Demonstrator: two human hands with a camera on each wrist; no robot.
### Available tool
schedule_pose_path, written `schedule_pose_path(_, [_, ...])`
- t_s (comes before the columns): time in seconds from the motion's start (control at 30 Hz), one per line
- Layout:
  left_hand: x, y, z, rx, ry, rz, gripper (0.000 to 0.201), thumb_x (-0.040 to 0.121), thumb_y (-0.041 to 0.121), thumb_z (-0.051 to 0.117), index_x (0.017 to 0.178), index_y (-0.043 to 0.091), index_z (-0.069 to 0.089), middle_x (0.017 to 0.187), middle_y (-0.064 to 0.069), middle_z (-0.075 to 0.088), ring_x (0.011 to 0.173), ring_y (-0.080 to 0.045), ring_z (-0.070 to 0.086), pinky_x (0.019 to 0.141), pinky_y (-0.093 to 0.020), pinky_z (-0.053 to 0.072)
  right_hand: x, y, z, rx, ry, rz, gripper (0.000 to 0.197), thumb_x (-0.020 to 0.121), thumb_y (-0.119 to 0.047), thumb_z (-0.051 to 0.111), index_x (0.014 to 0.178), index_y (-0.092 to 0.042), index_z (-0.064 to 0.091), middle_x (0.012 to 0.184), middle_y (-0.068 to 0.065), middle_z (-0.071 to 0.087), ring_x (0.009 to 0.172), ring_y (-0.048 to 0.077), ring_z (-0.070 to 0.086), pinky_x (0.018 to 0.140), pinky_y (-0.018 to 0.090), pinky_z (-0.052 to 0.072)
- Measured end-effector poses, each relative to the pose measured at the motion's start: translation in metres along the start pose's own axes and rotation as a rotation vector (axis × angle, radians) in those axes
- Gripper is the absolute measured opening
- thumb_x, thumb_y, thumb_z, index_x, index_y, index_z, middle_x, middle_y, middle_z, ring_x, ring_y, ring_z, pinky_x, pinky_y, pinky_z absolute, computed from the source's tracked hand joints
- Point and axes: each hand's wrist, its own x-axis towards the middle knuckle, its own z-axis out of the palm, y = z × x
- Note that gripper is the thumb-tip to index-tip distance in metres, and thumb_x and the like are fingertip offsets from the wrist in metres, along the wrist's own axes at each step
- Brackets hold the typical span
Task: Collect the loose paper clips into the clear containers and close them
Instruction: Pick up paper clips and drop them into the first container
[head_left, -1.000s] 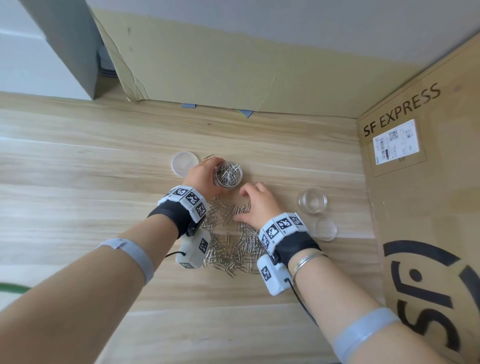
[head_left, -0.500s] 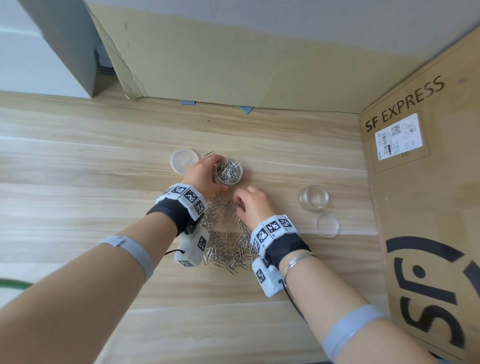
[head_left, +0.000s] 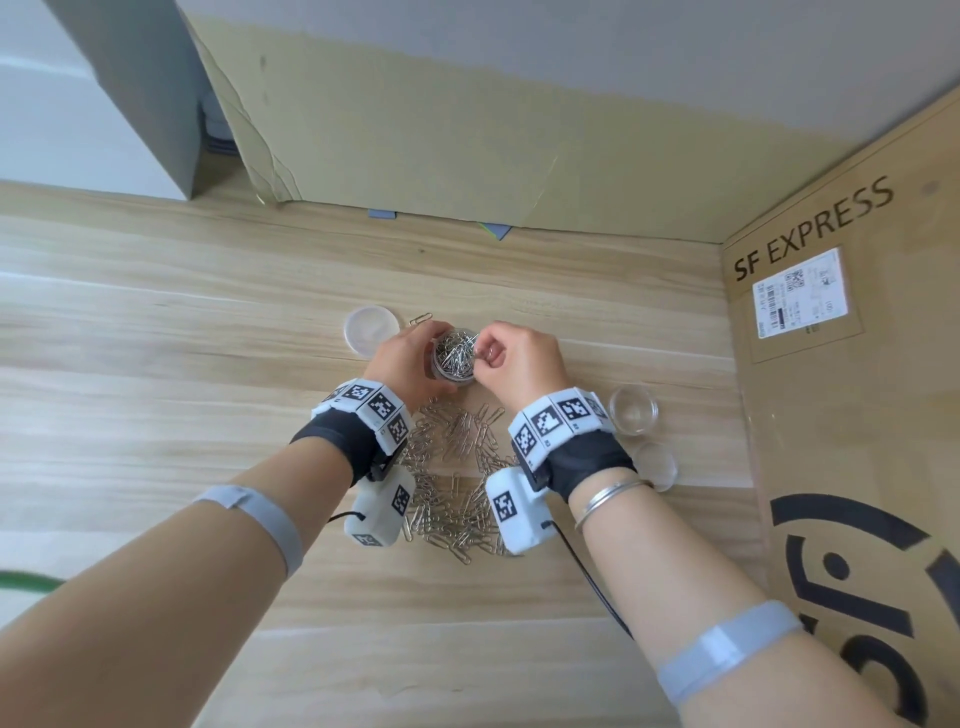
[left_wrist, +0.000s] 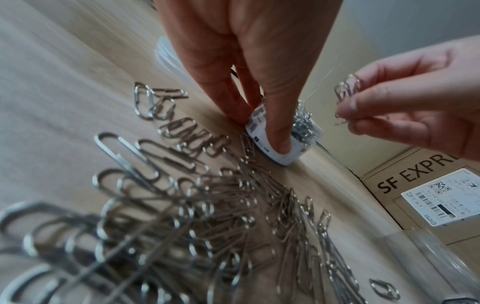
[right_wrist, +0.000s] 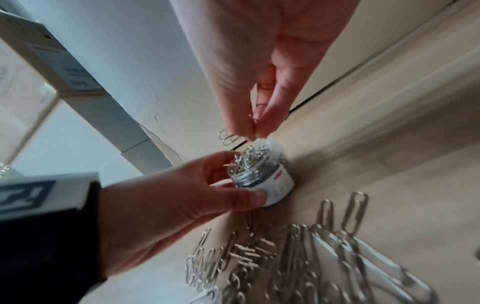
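A small clear container (head_left: 456, 358) (left_wrist: 283, 135) (right_wrist: 259, 172), heaped with silver paper clips, stands on the wooden table. My left hand (head_left: 410, 358) (left_wrist: 262, 115) (right_wrist: 226, 185) grips its labelled side. Just above its rim, my right hand (head_left: 498, 353) (right_wrist: 255, 129) (left_wrist: 363, 115) pinches a few paper clips (left_wrist: 346, 92). A pile of loose paper clips (head_left: 457, 478) (left_wrist: 182, 226) (right_wrist: 298, 257) lies on the table between my wrists. A second clear container (head_left: 632, 410) stands empty to the right, with its lid (head_left: 655, 465) lying in front of it. Another lid (head_left: 371, 332) lies left of the filled container.
One stray paper clip (head_left: 421, 318) lies behind the filled container. A tall SF Express cardboard box (head_left: 852, 415) walls the right side. A cardboard sheet (head_left: 467, 130) leans along the back, with a grey box (head_left: 130, 93) at the back left.
My right hand has lifted from the loose pile with a few clips pinched and moved up to the rim of the filled container. My left hand has kept its hold on the container.
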Motion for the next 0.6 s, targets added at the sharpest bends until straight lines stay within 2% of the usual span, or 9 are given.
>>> schedule_pose_path(0.13, [-0.001,0.001,-0.001,0.019,-0.011,-0.004,0.069,0.068,0.012,0.077,0.129,0.013,0.045,0.121,-0.010,0.058,0.108,-0.025,0.056,0.091,-0.027,0.041,0.011,-0.007,0.008,0.007,0.018,-0.022,0.008,0.077,-0.009,0.066,0.082,-0.014,0.069,0.080,0.002,0.066,0.074,0.018,0.061,0.076,0.036,0.055])
schedule_pose_path(0.2, [-0.001,0.000,-0.001,0.012,-0.010,-0.002,0.068,0.068,0.012,0.077,0.128,0.013,0.045,0.120,-0.011,0.059,0.106,-0.025,0.056,0.090,-0.027,0.041,0.012,-0.006,0.010,0.019,0.011,-0.023,0.011,0.077,-0.011,0.069,0.087,-0.014,0.069,0.085,0.002,0.066,0.074,0.015,0.058,0.078,0.036,0.054])
schedule_pose_path(0.27, [-0.001,0.000,0.000,0.012,-0.008,0.002,0.067,0.067,0.013,0.078,0.127,0.013,0.046,0.118,-0.011,0.060,0.106,-0.025,0.056,0.089,-0.027,0.041,0.011,-0.005,0.009,0.024,0.011,-0.022,0.014,0.077,-0.014,0.071,0.092,-0.014,0.069,0.091,0.002,0.068,0.077,0.016,0.061,0.079,0.032,0.054])
schedule_pose_path(0.37, [0.000,0.000,-0.001,-0.005,-0.005,0.005,0.068,0.066,0.012,0.078,0.126,0.013,0.047,0.120,-0.011,0.060,0.108,-0.025,0.056,0.094,-0.031,0.042,0.010,-0.003,0.006,0.036,0.017,-0.018,0.014,0.079,-0.016,0.071,0.093,-0.015,0.071,0.092,0.002,0.071,0.075,0.012,0.061,0.078,0.024,0.051])
schedule_pose_path(0.5, [-0.001,0.000,-0.001,-0.005,-0.004,0.000,0.069,0.066,0.011,0.078,0.127,0.013,0.047,0.122,-0.010,0.059,0.111,-0.024,0.056,0.098,-0.032,0.043,0.009,-0.001,0.006,0.000,-0.014,-0.009,0.015,0.084,-0.017,0.066,0.097,-0.017,0.073,0.093,0.002,0.074,0.082,0.014,0.067,0.083,0.028,0.054])
schedule_pose_path(0.6, [0.000,0.001,-0.001,-0.005,-0.002,-0.007,0.070,0.065,0.010,0.079,0.127,0.013,0.047,0.123,-0.010,0.058,0.112,-0.025,0.055,0.099,-0.032,0.042,0.009,0.003,0.002,0.098,0.062,0.044,0.017,0.084,-0.018,0.066,0.100,-0.016,0.071,0.096,0.001,0.073,0.082,0.011,0.066,0.083,0.022,0.053])
